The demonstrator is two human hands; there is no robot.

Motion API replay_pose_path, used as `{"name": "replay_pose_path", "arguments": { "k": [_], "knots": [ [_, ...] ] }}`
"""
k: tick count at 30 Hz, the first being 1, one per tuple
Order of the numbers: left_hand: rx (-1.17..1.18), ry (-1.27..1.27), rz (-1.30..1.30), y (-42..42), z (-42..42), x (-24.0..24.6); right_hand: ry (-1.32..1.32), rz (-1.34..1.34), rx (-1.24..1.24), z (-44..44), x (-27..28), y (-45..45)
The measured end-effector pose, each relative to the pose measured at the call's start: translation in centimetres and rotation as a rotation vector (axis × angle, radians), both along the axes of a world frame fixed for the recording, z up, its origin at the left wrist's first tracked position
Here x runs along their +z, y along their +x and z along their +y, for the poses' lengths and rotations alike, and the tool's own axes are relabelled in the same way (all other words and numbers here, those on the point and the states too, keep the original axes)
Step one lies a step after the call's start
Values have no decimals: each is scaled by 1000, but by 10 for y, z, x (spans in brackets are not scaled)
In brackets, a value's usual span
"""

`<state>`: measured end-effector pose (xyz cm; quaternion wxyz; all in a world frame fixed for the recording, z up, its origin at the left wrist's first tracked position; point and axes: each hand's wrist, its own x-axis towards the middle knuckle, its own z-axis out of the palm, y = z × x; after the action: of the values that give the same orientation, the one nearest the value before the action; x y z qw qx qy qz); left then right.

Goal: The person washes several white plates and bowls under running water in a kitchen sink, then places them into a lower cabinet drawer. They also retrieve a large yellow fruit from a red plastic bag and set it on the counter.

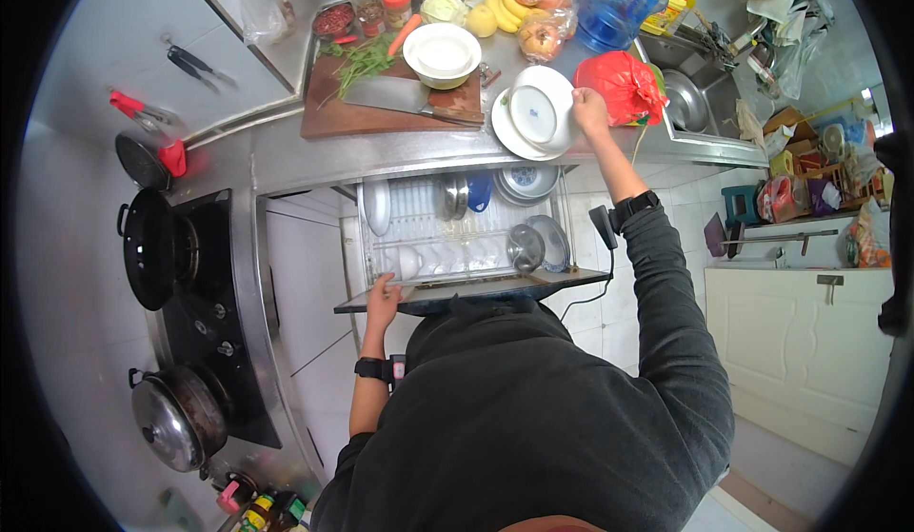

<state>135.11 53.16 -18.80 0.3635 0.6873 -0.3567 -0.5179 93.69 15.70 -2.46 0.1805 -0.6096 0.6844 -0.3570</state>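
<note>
My right hand [590,109] grips the rim of a white dish [534,114], which is tilted so its underside and foot ring face up. Under it, on the steel counter's front edge, is a white plate [508,136]. My left hand [384,300] lies over the top edge of the drawer front [457,295]; whether it grips there is unclear. Just beyond those fingers, a small white bowl [409,262] sits in the pulled-out wire dish drawer [414,207]. Stacked plates [527,179], a blue dish [479,193] and a glass bowl [526,248] are also in the drawer.
A cutting board [321,118] bears a cleaver [389,94], greens [360,61] and white bowls [443,54]. Fruit, a red plastic bag [620,88] and a blue water jug [620,4] stand behind. The sink [714,96] is right; a wok [150,250] and pot [171,418] are left.
</note>
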Motion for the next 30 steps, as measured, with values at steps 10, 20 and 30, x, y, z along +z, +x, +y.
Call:
{"name": "replay_pose_path", "arguments": {
  "k": [10,20,30],
  "knots": [
    [-53,1,42,-19,-19,30,323,-599,141,-7,7,-16],
    [-140,135,583,-142,-175,117,175,-419,295,28,58,-41],
    [430,156,197,-67,-122,5,-401,514,655,63,-19,-7]
  ]
}}
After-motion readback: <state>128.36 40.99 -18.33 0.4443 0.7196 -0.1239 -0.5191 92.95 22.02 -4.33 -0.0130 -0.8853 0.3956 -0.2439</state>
